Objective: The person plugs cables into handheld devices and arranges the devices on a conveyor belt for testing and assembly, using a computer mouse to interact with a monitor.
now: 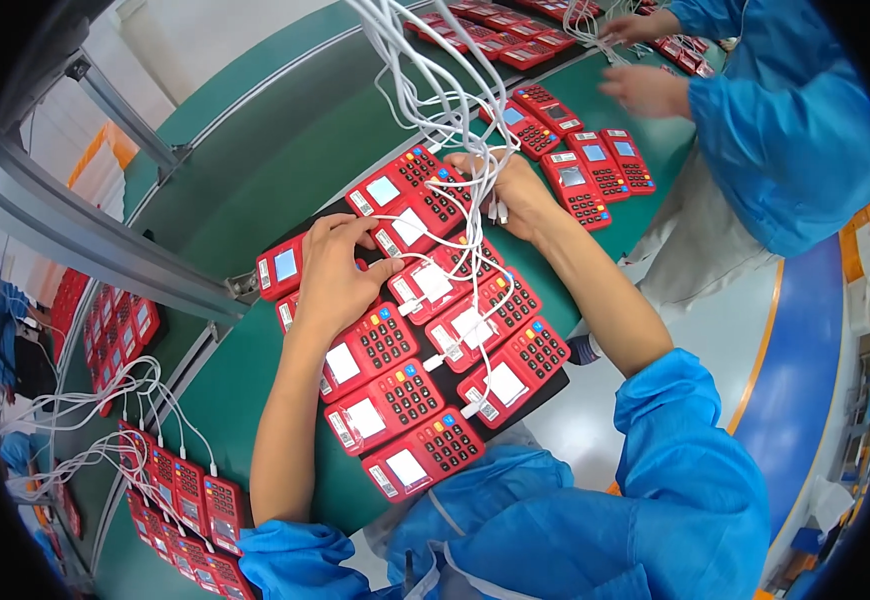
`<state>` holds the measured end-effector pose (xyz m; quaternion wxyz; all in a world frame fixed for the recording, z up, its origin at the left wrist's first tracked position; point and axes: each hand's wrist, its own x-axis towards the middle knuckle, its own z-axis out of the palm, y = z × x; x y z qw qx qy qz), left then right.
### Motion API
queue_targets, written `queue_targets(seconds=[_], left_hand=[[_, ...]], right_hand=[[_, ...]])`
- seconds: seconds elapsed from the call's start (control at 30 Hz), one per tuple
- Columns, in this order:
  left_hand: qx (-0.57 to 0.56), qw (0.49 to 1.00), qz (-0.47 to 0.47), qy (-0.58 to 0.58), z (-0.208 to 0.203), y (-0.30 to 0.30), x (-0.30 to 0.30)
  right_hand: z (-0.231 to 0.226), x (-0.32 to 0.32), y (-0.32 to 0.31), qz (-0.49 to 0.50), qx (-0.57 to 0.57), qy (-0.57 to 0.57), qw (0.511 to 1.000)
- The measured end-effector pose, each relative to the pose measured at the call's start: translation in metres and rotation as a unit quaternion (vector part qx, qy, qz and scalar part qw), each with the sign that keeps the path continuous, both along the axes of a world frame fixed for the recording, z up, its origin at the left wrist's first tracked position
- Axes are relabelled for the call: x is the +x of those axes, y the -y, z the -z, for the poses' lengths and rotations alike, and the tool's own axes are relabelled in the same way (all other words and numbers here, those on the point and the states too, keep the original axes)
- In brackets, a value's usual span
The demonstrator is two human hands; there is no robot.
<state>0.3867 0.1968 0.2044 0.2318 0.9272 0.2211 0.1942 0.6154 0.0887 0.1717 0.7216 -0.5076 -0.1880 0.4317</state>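
Two columns of red payment terminals (365, 418) with lit screens and keypads lie in front of me. My left hand (333, 275) is bent over the upper part of the left column, thumb and forefinger about the end of one red terminal (409, 226). Cables run up to those fingertips, and whatever lies under the palm is hidden. My right hand (515, 192) is closed round a bundle of white charging cables (477, 180) past the far end of the right column, with loose plugs hanging below it. Several cable plugs (473, 408) sit at the ends of right-column terminals.
More cables (395, 50) hang from above. Loose terminals (585, 175) lie on the green table (340, 480) beyond my right hand. A co-worker in a blue gown (785, 130) handles cables at upper right. Cabled terminals (180, 480) stand lower left, near a metal frame (125, 255).
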Motion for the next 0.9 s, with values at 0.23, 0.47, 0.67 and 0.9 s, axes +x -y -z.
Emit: queue_targets(seconds=[0.23,0.47,0.67,0.9], left_hand=[[-0.003,0.999,-0.002,-0.044,-0.010,-0.001,0.001],[0.092,0.995,-0.028,0.039,-0.010,0.022,-0.010],[0.159,0.983,0.086,-0.038,-0.030,0.045,-0.033],[0.173,0.978,0.043,-0.108,-0.037,0.058,-0.025]], right_hand=[[-0.036,-0.001,0.046,-0.038,-0.319,0.364,0.874],[-0.021,0.009,0.074,-0.115,-0.185,0.270,0.938],[-0.036,0.007,0.073,-0.183,-0.248,0.285,0.908],[-0.020,-0.001,0.075,-0.095,-0.209,0.182,0.956]])
